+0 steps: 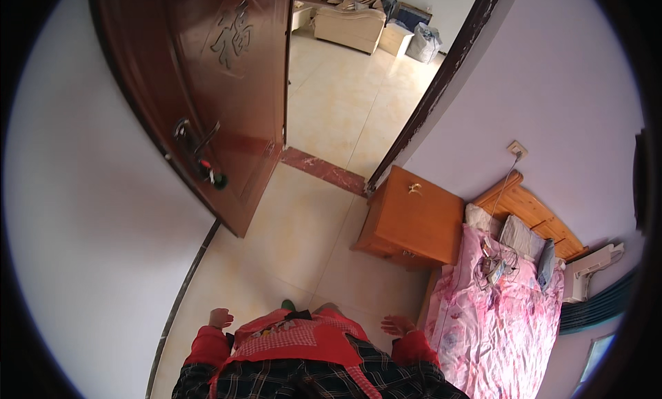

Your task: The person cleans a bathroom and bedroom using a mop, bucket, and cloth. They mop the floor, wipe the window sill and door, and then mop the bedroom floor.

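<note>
My left hand (221, 319) hangs low at my side with its fingers apart, holding nothing. On the other side, my right hand (397, 325) is also empty, its fingers spread, near the edge of the bed. Between them is my red apron (305, 342) with a checked pocket, worn over a dark plaid garment with red cuffs. A green shoe tip (288, 305) shows below the apron. Ahead on the left, a dark red-brown door (232, 99) stands open, with a metal lever handle (199, 145) and a key hanging in its lock.
An orange-brown wooden nightstand (421, 218) stands beside a bed with pink floral bedding (486, 337), pillows and tangled cables. A cord runs up to a wall socket (517, 149). Past the reddish stone threshold (325, 170) are a beige sofa (349, 29) and a bag (425, 42).
</note>
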The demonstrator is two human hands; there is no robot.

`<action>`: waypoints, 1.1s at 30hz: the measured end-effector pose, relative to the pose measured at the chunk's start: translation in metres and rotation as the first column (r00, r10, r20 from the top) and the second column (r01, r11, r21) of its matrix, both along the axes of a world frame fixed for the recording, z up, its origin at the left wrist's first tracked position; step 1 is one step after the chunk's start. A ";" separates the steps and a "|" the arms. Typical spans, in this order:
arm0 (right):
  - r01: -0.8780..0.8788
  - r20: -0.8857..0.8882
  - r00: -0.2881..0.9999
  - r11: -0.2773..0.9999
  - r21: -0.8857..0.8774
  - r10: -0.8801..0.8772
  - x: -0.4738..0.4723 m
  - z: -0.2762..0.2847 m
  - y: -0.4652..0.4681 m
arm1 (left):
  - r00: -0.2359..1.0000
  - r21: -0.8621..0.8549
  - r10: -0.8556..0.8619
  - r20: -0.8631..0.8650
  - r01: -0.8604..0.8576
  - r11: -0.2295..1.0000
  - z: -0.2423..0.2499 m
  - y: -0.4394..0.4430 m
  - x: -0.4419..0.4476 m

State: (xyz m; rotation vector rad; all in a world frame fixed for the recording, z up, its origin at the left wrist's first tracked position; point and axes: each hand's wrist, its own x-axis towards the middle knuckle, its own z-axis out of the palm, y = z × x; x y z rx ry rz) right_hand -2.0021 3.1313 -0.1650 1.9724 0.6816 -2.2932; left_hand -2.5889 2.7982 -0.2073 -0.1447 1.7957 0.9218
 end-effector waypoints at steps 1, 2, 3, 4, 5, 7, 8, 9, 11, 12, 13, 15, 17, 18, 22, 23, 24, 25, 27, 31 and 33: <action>0.004 0.035 0.999 1.000 0.006 -0.004 0.003 -0.001 0.002 | 0.991 -0.027 -0.101 -0.092 0.099 0.995 -0.001 0.046 -0.015; 0.018 0.145 0.989 1.000 0.022 -0.021 0.005 -0.002 0.005 | 0.994 -0.004 -0.056 -0.093 0.056 0.998 -0.002 0.092 -0.027; 0.084 0.160 0.984 0.996 -0.024 -0.080 0.006 -0.002 0.008 | 0.974 0.036 -0.172 -0.150 0.179 0.983 -0.002 0.134 -0.039; 0.114 0.188 0.977 0.993 -0.037 -0.105 0.005 -0.003 0.013 | 0.964 0.127 -0.199 -0.174 0.223 0.967 -0.003 0.175 -0.048; 0.180 0.183 0.969 0.980 -0.079 -0.163 0.004 -0.003 0.018 | 0.956 0.113 -0.238 -0.174 0.260 0.959 -0.004 0.215 -0.056; 0.233 0.174 0.962 0.966 -0.112 -0.212 -0.005 -0.007 0.045 | 0.940 0.171 -0.267 -0.214 0.305 0.937 -0.007 0.283 -0.068; 0.255 0.165 0.958 0.958 -0.130 -0.233 -0.012 -0.010 0.064 | 0.931 0.143 -0.291 -0.221 0.326 0.934 -0.009 0.311 -0.071; 0.261 0.154 0.959 0.956 -0.134 -0.240 -0.019 -0.016 0.086 | 0.895 0.118 -0.362 -0.261 0.402 0.908 -0.010 0.334 -0.074; 0.263 0.124 0.961 0.955 -0.139 -0.247 -0.037 -0.023 0.142 | 0.792 -0.019 -0.517 -0.324 0.540 0.841 -0.006 0.386 -0.087; 0.253 0.103 0.965 0.957 -0.141 -0.240 -0.045 -0.025 0.174 | 0.796 -0.025 -0.513 -0.322 0.534 0.845 -0.002 0.406 -0.090; 0.237 0.082 0.970 0.962 -0.137 -0.227 -0.055 -0.027 0.205 | 0.816 -0.029 -0.502 -0.285 0.516 0.856 0.001 0.426 -0.094; 0.190 0.040 0.982 0.975 -0.119 -0.186 -0.071 -0.026 0.275 | 0.847 0.039 -0.505 -0.164 0.517 0.855 0.009 0.470 -0.106; 0.135 -0.013 0.990 0.986 -0.100 -0.137 -0.089 -0.023 0.346 | 0.771 0.046 -0.569 -0.286 0.604 0.796 0.017 0.511 -0.113; 0.104 -0.034 0.994 0.992 -0.076 -0.107 -0.097 -0.021 0.383 | 0.695 0.000 -0.628 -0.349 0.670 0.742 0.021 0.534 -0.120; 0.013 -0.136 0.991 1.000 -0.008 -0.014 -0.141 -0.018 0.525 | 0.570 -0.066 -0.643 -0.512 0.720 0.691 0.043 0.629 -0.147; 0.003 -0.165 0.986 1.000 0.005 -0.002 -0.154 -0.020 0.556 | 0.566 -0.043 -0.624 -0.539 0.721 0.691 0.047 0.655 -0.153; 0.004 -0.144 0.990 1.000 -0.023 -0.008 -0.170 -0.023 0.589 | 0.575 -0.018 -0.603 -0.553 0.715 0.699 0.052 0.677 -0.158; 0.018 -0.293 0.954 0.986 -0.164 -0.067 -0.181 -0.023 0.619 | 0.596 -0.041 -0.615 -0.516 0.700 0.713 0.058 0.702 -0.167; -0.014 -0.224 0.975 0.997 -0.074 -0.003 -0.210 -0.027 0.654 | 0.552 0.007 -0.634 -0.542 0.757 0.653 0.069 0.751 -0.191; -0.007 -0.136 0.991 1.000 0.002 0.007 -0.275 -0.019 0.731 | 0.498 0.032 -0.633 -0.593 0.800 0.599 0.087 0.862 -0.235; 0.017 -0.134 0.991 0.999 0.037 -0.012 -0.307 -0.010 0.766 | 0.393 -0.004 -0.624 -0.676 0.844 0.536 0.092 0.913 -0.254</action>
